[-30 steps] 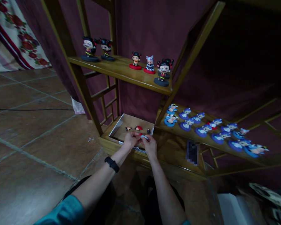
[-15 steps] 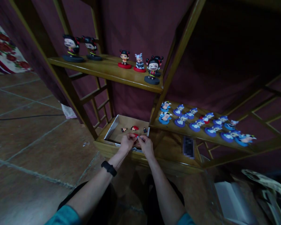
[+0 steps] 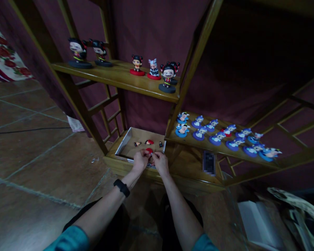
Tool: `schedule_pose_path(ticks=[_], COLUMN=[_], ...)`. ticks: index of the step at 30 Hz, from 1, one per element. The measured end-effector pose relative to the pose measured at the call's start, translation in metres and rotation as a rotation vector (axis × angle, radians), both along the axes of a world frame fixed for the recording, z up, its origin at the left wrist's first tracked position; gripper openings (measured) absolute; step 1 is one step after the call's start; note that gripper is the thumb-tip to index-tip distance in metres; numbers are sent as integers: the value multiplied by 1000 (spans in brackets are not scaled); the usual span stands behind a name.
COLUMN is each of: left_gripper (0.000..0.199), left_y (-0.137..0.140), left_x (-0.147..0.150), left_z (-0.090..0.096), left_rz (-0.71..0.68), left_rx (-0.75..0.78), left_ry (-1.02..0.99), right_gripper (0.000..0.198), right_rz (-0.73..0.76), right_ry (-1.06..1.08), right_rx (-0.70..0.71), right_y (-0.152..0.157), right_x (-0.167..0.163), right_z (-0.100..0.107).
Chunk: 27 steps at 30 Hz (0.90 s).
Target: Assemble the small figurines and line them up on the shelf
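Change since earlier: both hands have stayed together at the near edge of the box; the view has drifted slightly, so the shelves sit a little further left, and the white piece seen at the right fingertips a second ago is now almost hidden.
Left hand: left hand (image 3: 140, 161), a black band on its wrist, is curled with fingertips pressed together on a small red piece (image 3: 149, 150) at the front of the box.
Right hand: right hand (image 3: 160, 162) is curled just beside the left, touching it, fingertips pinching the same small item; exactly what it grips is too small to tell.
Box: shallow open cardboard box (image 3: 125, 141) on the lowest wooden shelf, its near edge under the hands.
Inside the box: three tiny figures (image 3: 149, 142) in a row near the back, apart from the hands.
Upper shelf: wooden shelf (image 3: 112, 75) carrying five big-headed figurines (image 3: 168, 73), two on dark bases at the left, three at the right.
Middle shelf: to the right, a sloping shelf with two rows of blue-based figurines (image 3: 219, 137).
Floor: brown tiled floor (image 3: 31, 146) to the left, a dark cable running across it.
Lower right: pale sheets (image 3: 259, 219) lie on the ground, dim and unclear.
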<state>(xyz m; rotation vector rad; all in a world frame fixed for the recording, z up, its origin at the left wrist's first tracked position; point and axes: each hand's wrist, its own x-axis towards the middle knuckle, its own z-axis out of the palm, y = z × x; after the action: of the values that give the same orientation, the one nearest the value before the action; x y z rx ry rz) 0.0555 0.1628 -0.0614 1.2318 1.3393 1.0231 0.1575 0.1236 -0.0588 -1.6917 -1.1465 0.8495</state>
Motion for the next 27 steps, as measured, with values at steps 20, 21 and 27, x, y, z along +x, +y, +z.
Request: schedule_pose_path(ticks=[20, 21, 27], left_gripper=[10, 10, 10], left_y=[0, 0, 1], left_x=[-20, -19, -14], left_z=[26, 25, 17], left_rz=[-100, -97, -52], left_rx=[-373, -378, -379], left_ry=[-270, -265, -274], right_gripper=[29, 29, 29], right_rz=[141, 134, 83], right_ry=[-17, -3, 113], right_rx=[-18, -24, -39], right_y=[0, 1, 5], right_x=[7, 7, 6], right_z=[3, 2, -8])
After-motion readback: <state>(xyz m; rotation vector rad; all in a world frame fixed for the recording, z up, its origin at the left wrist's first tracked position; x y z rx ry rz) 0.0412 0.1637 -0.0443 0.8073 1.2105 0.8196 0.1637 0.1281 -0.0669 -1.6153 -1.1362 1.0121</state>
